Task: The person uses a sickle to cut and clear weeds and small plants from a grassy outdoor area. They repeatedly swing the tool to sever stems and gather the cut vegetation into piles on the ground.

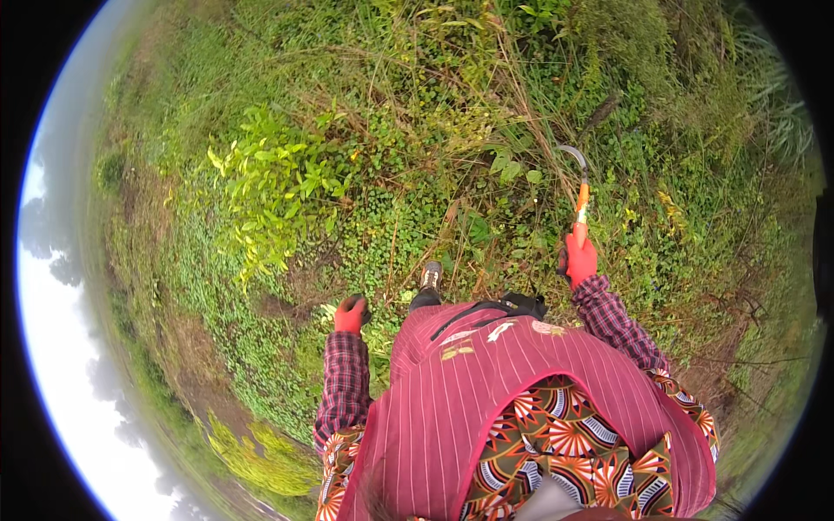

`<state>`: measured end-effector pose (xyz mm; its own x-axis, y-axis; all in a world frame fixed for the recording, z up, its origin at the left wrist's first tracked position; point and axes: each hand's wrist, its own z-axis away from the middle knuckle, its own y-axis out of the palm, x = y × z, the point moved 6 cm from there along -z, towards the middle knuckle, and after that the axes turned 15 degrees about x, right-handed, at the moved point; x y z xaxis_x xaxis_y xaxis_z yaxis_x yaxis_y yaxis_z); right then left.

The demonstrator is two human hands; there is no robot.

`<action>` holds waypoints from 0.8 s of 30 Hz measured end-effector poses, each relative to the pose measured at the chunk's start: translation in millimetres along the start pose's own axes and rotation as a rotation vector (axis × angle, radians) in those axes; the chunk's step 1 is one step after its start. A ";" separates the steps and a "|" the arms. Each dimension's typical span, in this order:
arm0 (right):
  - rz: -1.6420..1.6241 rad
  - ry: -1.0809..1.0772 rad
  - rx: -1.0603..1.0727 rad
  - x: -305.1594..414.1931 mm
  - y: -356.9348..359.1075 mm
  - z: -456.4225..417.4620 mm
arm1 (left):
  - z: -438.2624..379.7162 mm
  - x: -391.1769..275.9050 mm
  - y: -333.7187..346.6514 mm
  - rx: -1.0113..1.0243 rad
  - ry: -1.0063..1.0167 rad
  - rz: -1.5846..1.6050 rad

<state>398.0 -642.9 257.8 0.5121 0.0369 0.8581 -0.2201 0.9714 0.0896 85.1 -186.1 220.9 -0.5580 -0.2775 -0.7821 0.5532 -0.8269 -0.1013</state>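
Observation:
My right hand (578,259), in a red glove with dark palm, grips the orange handle of a sickle (582,205). Its curved metal blade points up and to the left, against long dry grass stalks (537,130). My left hand (352,315), in a matching glove, hangs at the left of my body, above low green plants. Its fingers look curled, with nothing plainly seen in them; the palm side is hidden. A striped red apron (456,391) covers my front, over patterned and checked sleeves.
A leafy yellow-green shrub (273,182) stands ahead on the left. One shoe (431,276) shows among low ground plants. Tangled tall grass (625,39) rises at the upper right. Thin bare twigs (749,360) lie at the right, and another yellowish bush (260,459) grows at the lower left.

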 end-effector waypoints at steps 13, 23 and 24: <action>0.414 0.044 -0.168 35.3 -18.5 -185.4 | -152.8 -127.3 294.6 0.637 -0.030 0.065; 0.395 0.083 0.186 48.6 66.2 -268.3 | -247.7 -86.8 346.9 0.472 -0.162 -0.236; 0.437 0.106 0.276 42.1 76.2 -269.0 | -251.7 -85.0 350.2 0.462 -0.135 -0.165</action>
<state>626.1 -504.2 164.8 0.4012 0.4623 0.7907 -0.6350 0.7625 -0.1237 482.0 -328.9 97.2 -0.7067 -0.1599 -0.6892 0.1361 -0.9867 0.0893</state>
